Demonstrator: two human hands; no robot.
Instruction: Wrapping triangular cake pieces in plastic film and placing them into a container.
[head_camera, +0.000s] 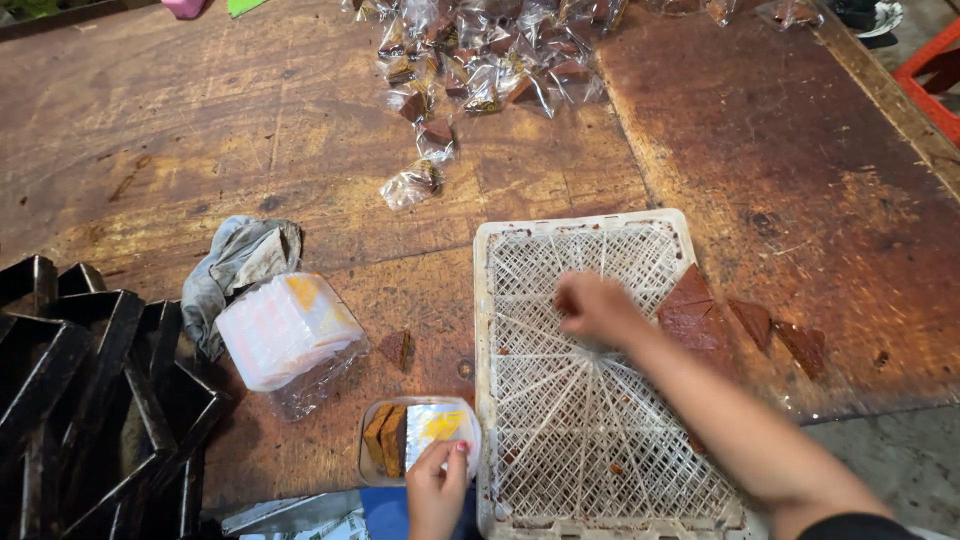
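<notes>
My left hand (437, 488) pinches the near edge of a small clear bag with a yellow-and-white label (437, 427), which lies in a shallow clear tray (372, 470) beside two brown cake slices (386, 438). My right hand (590, 305) reaches across a white plastic lattice tray (580, 430), fingers curled and blurred above its mesh; whether it holds anything is unclear. Brown triangular cake pieces (697, 315) lie at the lattice tray's right edge.
A stack of clear labelled bags (285, 330) and a grey rag (235, 265) lie to the left. Black metal moulds (80, 390) fill the lower left. Several wrapped cake pieces (480, 70) are heaped at the far side of the wooden table (200, 130). A loose brown piece (397, 348) lies nearby.
</notes>
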